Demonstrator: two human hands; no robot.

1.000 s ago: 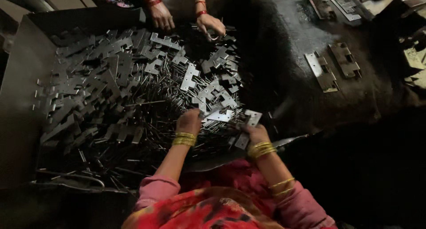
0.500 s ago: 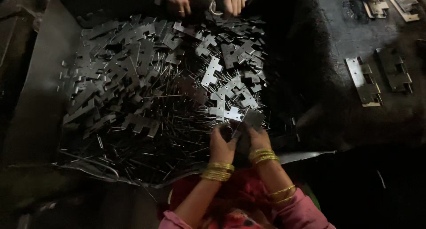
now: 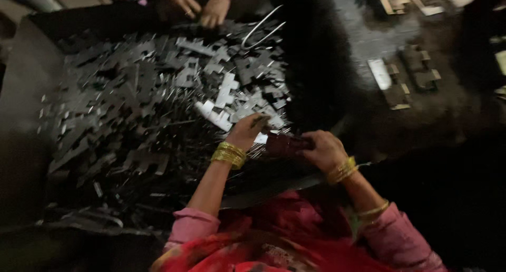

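Note:
A big heap of flat grey metal parts (image 3: 158, 98), many with notched cross-like outlines, fills a dark tray (image 3: 31, 124) in front of me. My left hand (image 3: 249, 130), with gold bangles at the wrist, rests on the near right edge of the heap, its fingers curled on a pale metal piece (image 3: 261, 138). My right hand (image 3: 322, 149), also with bangles, grips a dark flat metal part (image 3: 284, 144) just right of the left hand. The frame is blurred, so the exact grip of the left hand is unclear.
Another person's two hands (image 3: 197, 6) work at the far edge of the heap, next to a bent white wire (image 3: 261, 27). Assembled hinge-like metal pieces (image 3: 400, 79) lie on the dark floor at the right. My pink sleeves and red garment fill the bottom.
The view has shifted. My two hands, close together half a second ago, have moved apart: the left reaches onto the heap, the right holds a dark part off to the right.

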